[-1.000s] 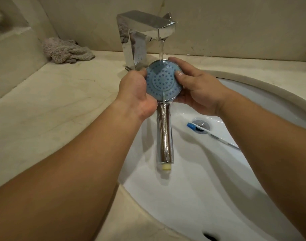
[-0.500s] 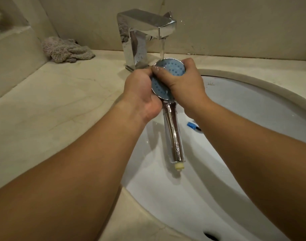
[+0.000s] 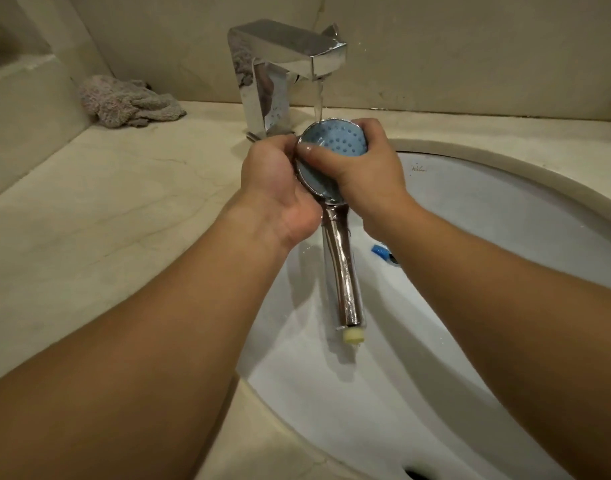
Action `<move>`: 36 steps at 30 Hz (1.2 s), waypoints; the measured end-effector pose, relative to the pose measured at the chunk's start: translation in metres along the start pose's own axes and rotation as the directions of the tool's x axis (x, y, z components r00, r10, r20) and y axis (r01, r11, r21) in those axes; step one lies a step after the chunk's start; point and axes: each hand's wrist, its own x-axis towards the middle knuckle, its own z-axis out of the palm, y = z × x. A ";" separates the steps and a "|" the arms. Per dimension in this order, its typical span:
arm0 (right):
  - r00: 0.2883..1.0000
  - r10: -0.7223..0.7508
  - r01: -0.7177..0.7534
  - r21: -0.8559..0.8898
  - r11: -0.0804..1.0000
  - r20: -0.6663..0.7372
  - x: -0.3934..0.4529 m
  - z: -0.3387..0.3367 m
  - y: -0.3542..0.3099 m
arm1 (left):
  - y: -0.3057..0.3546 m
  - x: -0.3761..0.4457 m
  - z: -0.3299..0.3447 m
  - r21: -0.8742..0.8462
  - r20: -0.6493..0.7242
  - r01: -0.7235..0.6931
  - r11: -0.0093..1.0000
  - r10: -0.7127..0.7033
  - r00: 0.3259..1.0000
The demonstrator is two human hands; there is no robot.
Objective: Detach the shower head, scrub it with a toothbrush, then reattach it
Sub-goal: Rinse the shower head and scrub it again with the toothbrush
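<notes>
The detached shower head [image 3: 342, 140], blue-faced with a chrome handle [image 3: 342, 268], is held over the white sink [image 3: 487, 209] under the running tap water. My left hand [image 3: 276, 188] grips its left rim and back. My right hand [image 3: 363, 164] wraps over the face from the right, thumb lying across the blue disc. The handle points down toward me, its cream threaded end free. Only the blue bristle end of the toothbrush [image 3: 380, 251] shows in the basin; my right forearm hides the remainder.
A chrome square faucet [image 3: 280, 71] stands behind the hands, water streaming from its spout. A crumpled grey cloth [image 3: 127, 102] lies on the beige marble counter [image 3: 106, 209] at the back left. The overflow hole [image 3: 418, 476] sits at the basin's near edge.
My right hand slid from the right rim across the blue face, thumb now over it. The shower head tilted, its handle end swinging slightly right. My forearm now covers most of the toothbrush.
</notes>
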 end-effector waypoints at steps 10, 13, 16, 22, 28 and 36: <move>0.967 -0.052 0.004 -0.191 0.982 -0.248 0.000 0.009 -0.006 | -0.008 -0.001 0.006 0.033 -0.031 -0.029 0.999 0.030 0.999; 0.976 -0.062 0.023 -0.188 0.982 -0.210 0.000 0.006 -0.006 | -0.007 -0.003 0.006 0.045 -0.068 -0.057 0.997 0.060 0.996; 0.980 -0.158 0.125 -0.239 0.963 -0.123 -0.002 0.007 -0.005 | -0.006 -0.003 0.007 0.024 -0.098 -0.074 0.997 0.076 0.992; 0.977 -0.166 0.126 -0.270 0.955 -0.134 -0.002 0.011 -0.005 | -0.006 -0.002 0.008 0.012 -0.177 -0.077 0.997 0.078 0.981; 0.972 -0.189 0.136 -0.318 0.938 -0.142 0.005 0.008 -0.003 | -0.007 -0.002 0.008 0.087 -0.157 -0.109 0.990 0.122 0.980; 0.967 -0.118 0.154 -0.148 0.977 0.224 0.004 -0.014 0.010 | 0.001 0.006 -0.002 0.047 -0.156 -0.129 0.991 0.135 0.979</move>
